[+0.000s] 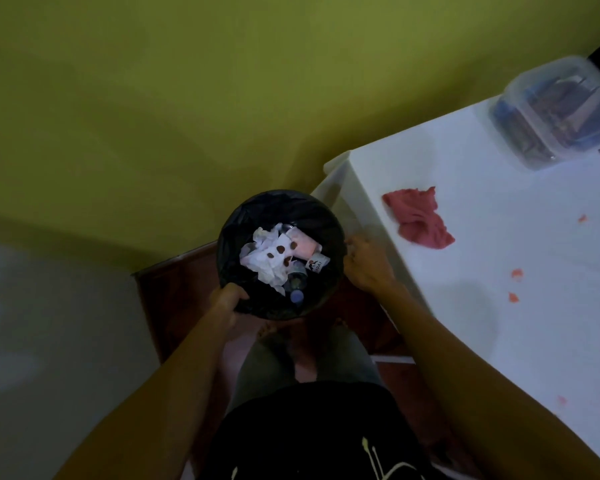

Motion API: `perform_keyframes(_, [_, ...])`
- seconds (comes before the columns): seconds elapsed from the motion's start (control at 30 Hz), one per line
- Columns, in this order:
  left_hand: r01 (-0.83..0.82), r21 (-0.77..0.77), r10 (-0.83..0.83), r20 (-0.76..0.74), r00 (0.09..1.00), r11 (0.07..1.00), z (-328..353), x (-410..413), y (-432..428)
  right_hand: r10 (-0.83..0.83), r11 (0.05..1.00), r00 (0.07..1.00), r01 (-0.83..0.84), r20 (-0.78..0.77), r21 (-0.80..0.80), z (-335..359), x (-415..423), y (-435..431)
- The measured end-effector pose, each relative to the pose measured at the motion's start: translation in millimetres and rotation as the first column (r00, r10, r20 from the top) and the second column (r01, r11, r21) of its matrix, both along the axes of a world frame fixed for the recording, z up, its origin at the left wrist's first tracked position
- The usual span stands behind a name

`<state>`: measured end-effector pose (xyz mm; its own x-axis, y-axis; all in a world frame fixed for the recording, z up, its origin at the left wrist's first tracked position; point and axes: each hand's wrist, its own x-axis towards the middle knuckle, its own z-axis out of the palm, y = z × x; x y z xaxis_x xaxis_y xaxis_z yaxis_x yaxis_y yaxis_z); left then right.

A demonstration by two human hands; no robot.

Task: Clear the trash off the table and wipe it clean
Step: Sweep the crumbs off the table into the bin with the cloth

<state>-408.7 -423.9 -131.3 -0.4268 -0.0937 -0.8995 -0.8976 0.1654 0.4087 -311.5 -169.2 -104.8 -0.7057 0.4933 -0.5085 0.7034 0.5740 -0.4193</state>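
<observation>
A round black trash bin with a black liner hangs between my hands, left of the white table. Inside it lie crumpled white tissues, a paper cup and a bottle with a purple cap. My left hand grips the bin's near rim. My right hand holds its right side, close to the table's edge. A crumpled pink cloth lies on the table near its left edge. Small pink smears dot the tabletop to the right of the cloth.
A clear plastic lidded container with dark contents stands at the table's far corner. A green wall rises behind the bin. My bare feet stand on a reddish-brown floor below the bin.
</observation>
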Motion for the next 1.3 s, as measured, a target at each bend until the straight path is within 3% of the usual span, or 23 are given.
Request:
perform_keyframes(0.33, [0.006,-0.033,-0.004,0.059,0.998,0.999,-53.3,-14.2,-37.1,-0.061,0.968,0.958,0.126,0.28,-0.218,-77.8,4.5,-30.5])
perform_keyframes(0.63, [0.064,-0.009,-0.062,0.161,0.985,0.998,-74.6,-7.6,10.0,-0.213,0.905,0.922,0.311,0.324,-0.29,-148.4,1.4,-5.5])
perform_keyframes(0.77, [0.069,-0.033,-0.064,0.117,0.991,0.997,-105.0,-14.2,31.4,-0.256,0.89,0.91,0.354,0.326,-0.288,-183.9,-6.8,3.2])
perform_keyframes(1.1, [0.13,-0.082,-0.127,0.045,0.991,0.988,-276.5,-59.8,64.9,-0.49,0.738,0.8,0.593,0.347,-0.324,-374.2,-26.3,31.4])
perform_keyframes(1.3, [0.074,-0.069,-0.068,0.089,0.994,0.995,-362.6,-66.3,77.0,-0.478,0.765,0.794,0.587,0.375,-0.267,-409.3,-61.6,26.7])
